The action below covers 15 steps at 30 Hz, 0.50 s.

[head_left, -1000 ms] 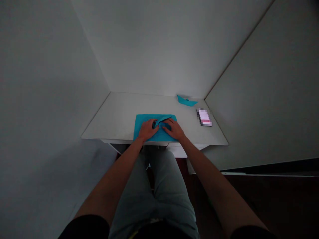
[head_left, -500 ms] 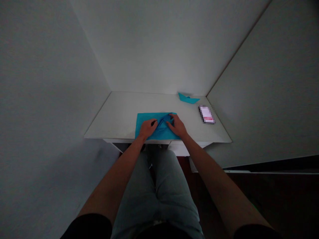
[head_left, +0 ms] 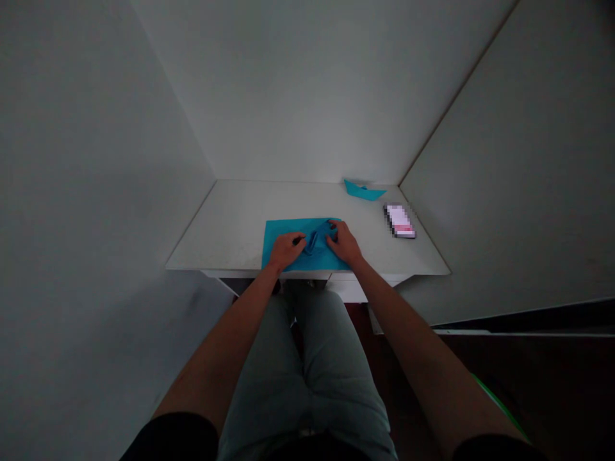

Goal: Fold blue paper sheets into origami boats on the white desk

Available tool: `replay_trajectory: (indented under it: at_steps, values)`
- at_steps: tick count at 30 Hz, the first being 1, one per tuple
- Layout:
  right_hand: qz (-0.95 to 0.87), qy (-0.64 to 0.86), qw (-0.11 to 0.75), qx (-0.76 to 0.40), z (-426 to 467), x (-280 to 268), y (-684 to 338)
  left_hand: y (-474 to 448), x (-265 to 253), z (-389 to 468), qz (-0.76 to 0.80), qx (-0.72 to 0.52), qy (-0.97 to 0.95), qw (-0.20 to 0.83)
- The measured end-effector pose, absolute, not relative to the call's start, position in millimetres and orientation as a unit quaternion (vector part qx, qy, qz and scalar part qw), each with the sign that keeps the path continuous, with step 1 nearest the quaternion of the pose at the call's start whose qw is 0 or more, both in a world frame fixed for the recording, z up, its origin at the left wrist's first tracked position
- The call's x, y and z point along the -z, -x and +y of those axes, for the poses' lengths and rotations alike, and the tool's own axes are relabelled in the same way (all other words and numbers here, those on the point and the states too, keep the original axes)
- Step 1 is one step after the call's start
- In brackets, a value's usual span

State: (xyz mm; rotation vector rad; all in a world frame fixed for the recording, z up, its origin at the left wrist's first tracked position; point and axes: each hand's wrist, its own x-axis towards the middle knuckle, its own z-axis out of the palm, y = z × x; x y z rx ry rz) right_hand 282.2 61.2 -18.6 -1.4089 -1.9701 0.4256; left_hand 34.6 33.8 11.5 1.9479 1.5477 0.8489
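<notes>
A flat blue sheet [head_left: 272, 240], which looks like paper, lies at the table's front edge. On it, between my hands, is a darker blue creased piece [head_left: 314, 242]; whether it is part of the sheet or separate, I cannot tell. My left hand [head_left: 287, 248] is closed, its thumb and fingers pinching the left end of the creased piece. At the right end, my right hand [head_left: 344, 243] has bent fingers and thumb on the piece, gripping its upper edge. Both hands rest low over the sheet, and some fingertips are hidden.
A folded blue paper boat [head_left: 364, 190] stands at the back right of the white table [head_left: 216, 240]. A phone [head_left: 400, 221] with a blurred-out screen lies at the right. Walls border the table at the back, left and right.
The creased piece has bunched up and bulged between my hands, where it was stretched straighter before. Both hands have barely moved. The camera view has shifted slightly.
</notes>
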Motion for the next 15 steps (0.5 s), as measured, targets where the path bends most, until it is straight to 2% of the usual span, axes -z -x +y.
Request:
replay_trajectory:
  at_steps: [15]
  values:
    - [-0.776,0.532,0.305,-0.146,65.2,22.1,-282.5,-34.4,-13.5,33.8,0.579,-0.299,-0.717,0.248]
